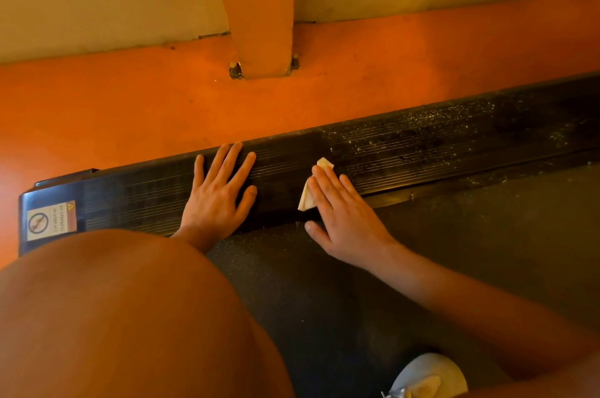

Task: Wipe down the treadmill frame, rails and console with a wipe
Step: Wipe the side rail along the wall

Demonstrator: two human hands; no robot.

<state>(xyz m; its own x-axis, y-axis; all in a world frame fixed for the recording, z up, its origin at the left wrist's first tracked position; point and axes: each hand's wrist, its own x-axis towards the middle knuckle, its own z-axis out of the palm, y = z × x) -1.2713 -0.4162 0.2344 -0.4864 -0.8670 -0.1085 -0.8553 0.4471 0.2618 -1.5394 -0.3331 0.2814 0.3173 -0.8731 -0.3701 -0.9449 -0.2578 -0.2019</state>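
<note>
The ribbed black rail (406,147) lay dusty beside orange floor (130,105); your left hand (216,199) spread flat on it, your right hand (344,219) pressed a pale folded wipe (306,199), fingers straight.

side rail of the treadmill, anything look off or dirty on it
Yes. Pale specks are scattered over the side rail to the right of the wipe that the right hand presses flat. The stretch by the left hand looks dark and free of them.
</note>
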